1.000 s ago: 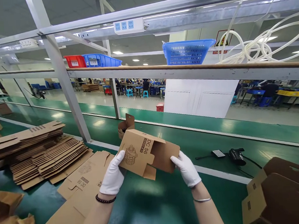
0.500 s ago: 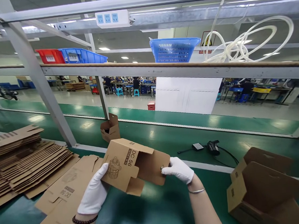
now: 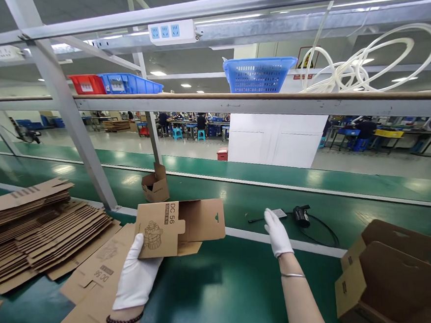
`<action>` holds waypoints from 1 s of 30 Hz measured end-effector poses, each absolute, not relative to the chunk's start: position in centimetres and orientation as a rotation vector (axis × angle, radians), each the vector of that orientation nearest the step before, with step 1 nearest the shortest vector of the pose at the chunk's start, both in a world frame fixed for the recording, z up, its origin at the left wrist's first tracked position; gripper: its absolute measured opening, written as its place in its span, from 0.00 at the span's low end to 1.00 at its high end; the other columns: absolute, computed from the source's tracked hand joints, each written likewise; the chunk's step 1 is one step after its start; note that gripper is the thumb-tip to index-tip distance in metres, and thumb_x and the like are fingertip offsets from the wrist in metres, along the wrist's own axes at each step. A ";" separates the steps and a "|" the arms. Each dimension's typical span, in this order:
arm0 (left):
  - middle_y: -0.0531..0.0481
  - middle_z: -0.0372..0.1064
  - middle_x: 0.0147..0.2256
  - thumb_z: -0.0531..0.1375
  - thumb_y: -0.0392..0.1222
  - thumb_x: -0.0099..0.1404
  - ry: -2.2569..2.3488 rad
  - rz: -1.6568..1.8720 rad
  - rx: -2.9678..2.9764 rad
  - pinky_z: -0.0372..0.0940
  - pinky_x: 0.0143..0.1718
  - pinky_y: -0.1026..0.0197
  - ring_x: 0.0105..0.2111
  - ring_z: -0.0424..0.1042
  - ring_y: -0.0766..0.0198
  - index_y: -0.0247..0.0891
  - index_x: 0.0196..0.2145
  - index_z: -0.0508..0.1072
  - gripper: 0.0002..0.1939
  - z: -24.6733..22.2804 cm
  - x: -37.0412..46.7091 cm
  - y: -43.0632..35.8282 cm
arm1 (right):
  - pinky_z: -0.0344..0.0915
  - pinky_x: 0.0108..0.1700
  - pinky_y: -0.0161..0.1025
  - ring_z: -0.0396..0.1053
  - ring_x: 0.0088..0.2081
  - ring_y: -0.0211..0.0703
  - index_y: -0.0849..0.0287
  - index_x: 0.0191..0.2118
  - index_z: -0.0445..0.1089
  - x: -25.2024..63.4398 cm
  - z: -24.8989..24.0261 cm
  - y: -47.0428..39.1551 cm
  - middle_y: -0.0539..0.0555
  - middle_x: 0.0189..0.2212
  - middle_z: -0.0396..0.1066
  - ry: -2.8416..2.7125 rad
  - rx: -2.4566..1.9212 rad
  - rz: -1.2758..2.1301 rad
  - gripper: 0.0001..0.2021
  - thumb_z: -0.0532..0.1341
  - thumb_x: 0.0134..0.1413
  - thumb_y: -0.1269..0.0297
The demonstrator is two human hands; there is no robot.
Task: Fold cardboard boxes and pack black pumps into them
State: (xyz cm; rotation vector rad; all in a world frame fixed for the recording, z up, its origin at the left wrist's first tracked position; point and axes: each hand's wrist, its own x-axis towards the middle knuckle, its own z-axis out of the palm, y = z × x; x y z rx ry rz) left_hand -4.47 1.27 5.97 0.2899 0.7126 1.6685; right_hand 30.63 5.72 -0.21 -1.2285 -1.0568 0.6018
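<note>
Head: open, printed cardboard box (image 3: 170, 232)

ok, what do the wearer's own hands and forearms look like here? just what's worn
Left hand: plain white glove ending at the wrist, with a dark beaded bracelet just past its cuff. Right hand: matching white glove, with a thin silver-coloured bangle past the cuff. No markings visible on either glove; no sleeves in view on the forearms.

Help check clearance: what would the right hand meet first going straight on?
The way beyond the right hand looks free over the green surface; depth is unclear: the hand may brush the cable.
</note>
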 end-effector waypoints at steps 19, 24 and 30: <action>0.44 0.71 0.54 0.64 0.49 0.58 1.265 1.457 1.783 0.55 0.63 0.46 0.56 0.67 0.46 0.46 0.52 0.74 0.23 -0.3 0.6 1.9 | 0.68 0.36 0.39 0.72 0.31 0.46 0.54 0.29 0.74 22.6 5.2 0.3 0.50 0.27 0.76 -1.665 -1.258 0.511 0.07 0.63 0.51 0.57; 0.45 0.72 0.53 0.61 0.46 0.60 1.390 1.530 1.452 0.50 0.66 0.45 0.58 0.65 0.46 0.44 0.49 0.75 0.19 -1.6 0.1 3.2 | 0.70 0.51 0.47 0.74 0.48 0.52 0.56 0.50 0.72 22.4 4.7 0.3 0.58 0.47 0.76 -1.541 -1.187 0.642 0.22 0.61 0.54 0.48; 0.40 0.63 0.60 0.63 0.49 0.58 1.526 1.692 1.412 0.45 0.67 0.43 0.63 0.56 0.43 0.41 0.55 0.69 0.28 -2.5 0.0 3.1 | 0.63 0.59 0.55 0.68 0.56 0.57 0.58 0.58 0.67 22.2 3.7 1.3 0.61 0.54 0.71 -1.602 -1.328 0.706 0.30 0.61 0.53 0.48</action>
